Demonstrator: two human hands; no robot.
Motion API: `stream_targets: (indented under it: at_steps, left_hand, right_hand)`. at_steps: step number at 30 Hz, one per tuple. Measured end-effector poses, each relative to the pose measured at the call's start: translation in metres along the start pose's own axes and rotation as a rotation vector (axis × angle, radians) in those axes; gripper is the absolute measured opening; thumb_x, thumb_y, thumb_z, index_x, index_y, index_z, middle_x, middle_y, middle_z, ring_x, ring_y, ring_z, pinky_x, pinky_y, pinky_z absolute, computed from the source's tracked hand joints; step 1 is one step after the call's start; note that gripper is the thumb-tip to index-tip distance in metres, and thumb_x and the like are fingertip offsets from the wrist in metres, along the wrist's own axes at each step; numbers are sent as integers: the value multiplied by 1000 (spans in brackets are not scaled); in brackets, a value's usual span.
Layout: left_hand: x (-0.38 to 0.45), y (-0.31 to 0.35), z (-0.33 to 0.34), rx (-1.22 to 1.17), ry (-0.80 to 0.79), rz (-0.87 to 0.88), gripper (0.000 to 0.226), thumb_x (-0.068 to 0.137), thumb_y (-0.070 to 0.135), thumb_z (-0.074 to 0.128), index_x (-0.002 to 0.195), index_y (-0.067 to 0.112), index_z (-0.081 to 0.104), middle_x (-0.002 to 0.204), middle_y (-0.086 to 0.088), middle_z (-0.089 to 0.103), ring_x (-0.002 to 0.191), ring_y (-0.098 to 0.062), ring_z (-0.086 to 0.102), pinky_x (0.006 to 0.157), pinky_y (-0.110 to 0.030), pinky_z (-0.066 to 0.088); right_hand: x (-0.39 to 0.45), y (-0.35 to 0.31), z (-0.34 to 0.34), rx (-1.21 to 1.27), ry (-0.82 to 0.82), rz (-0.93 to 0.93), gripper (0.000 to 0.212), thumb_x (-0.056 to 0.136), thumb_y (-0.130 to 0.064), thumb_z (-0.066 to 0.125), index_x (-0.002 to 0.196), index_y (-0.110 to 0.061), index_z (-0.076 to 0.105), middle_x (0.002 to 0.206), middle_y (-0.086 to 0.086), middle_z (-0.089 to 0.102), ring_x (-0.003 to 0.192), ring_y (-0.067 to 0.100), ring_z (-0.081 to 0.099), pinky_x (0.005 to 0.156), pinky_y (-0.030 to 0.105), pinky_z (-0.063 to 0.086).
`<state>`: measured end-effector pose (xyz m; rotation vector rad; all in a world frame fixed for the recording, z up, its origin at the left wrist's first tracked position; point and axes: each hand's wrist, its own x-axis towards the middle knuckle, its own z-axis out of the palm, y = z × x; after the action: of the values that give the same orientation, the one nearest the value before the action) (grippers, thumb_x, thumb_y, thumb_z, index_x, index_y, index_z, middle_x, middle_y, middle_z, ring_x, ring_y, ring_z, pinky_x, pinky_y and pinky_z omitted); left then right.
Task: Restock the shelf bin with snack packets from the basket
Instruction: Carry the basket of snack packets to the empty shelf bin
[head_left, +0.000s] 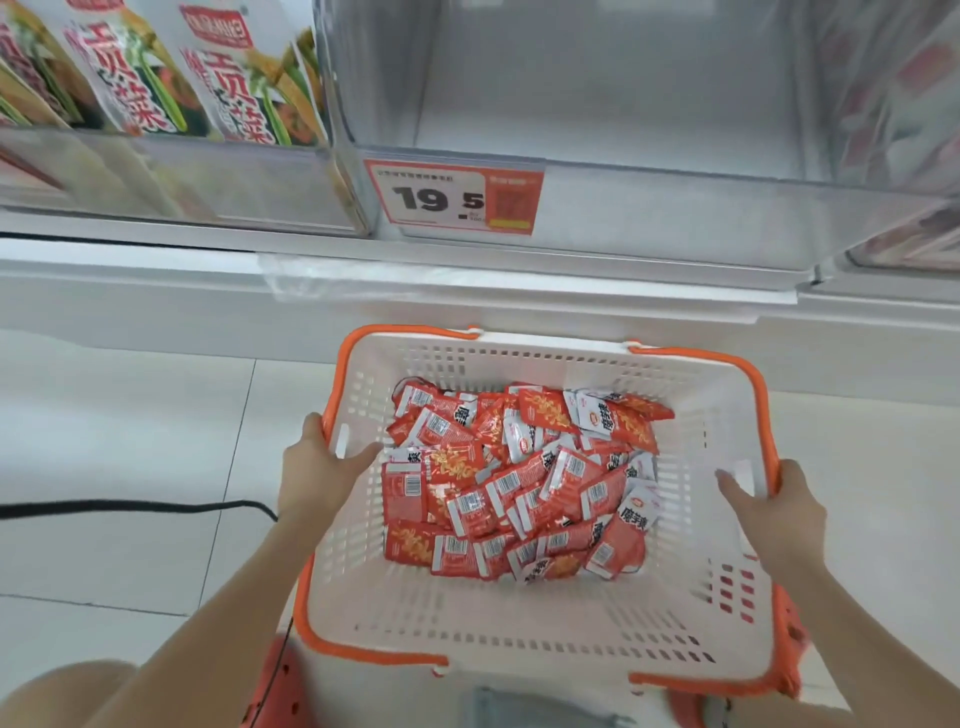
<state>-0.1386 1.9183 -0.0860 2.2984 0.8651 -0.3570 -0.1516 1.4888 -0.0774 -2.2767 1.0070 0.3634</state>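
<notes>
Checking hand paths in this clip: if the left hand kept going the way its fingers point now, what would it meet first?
The left hand grips the basket at its left rim, fingers pointing right and inward over the wall. Going straight on, it would probably meet the pile of snack packets first, though depth is unclear.

One basket (545, 618); packets (519, 483) inside too many to count, several dozen. One clear bin (649, 218), one price tag (454, 197). Two hands: left (317, 467), right (774, 509).

Left hand (317, 467), right hand (774, 499) grip basket (519, 618) rims; snack packets (519, 483) inside; shelf bin (623, 93) above.
</notes>
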Motion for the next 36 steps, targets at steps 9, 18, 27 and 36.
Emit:
stream_targets:
  at_steps: [9,18,27,36]
  left_hand:
    - [17,-18,17,-14,67,77,50,72,37,80,95,8,47,80,-7,59,66,-24,57,52,-30,40]
    - [1,-29,9,50,18,178,62,67,30,85,102,12,37,78,-5,54,69,-25,54,51,-30,36]
    - [-9,-22,7,203,-117,59,112,61,24,87,144,19,11,125,-18,41,103,-40,56,74,-43,52]
    - [-5,-32,19,199,64,134,84,76,38,74,140,24,22,113,-5,64,89,-30,64,69,-36,52]
  right_hand:
    - [13,15,29,-67,163,-97,38,85,-37,64,85,-8,38,62,17,47,51,32,51,44,28,36]
    - [11,22,22,-57,14,-236,46,78,-30,77,93,-8,39,68,15,55,58,31,56,47,33,45]
    - [20,26,12,-143,-188,-222,57,75,-21,79,99,-4,31,80,11,52,59,28,57,47,31,43]
    - [1,24,32,-3,113,-152,32,90,-40,53,98,-12,40,69,16,54,60,28,53,54,32,39]
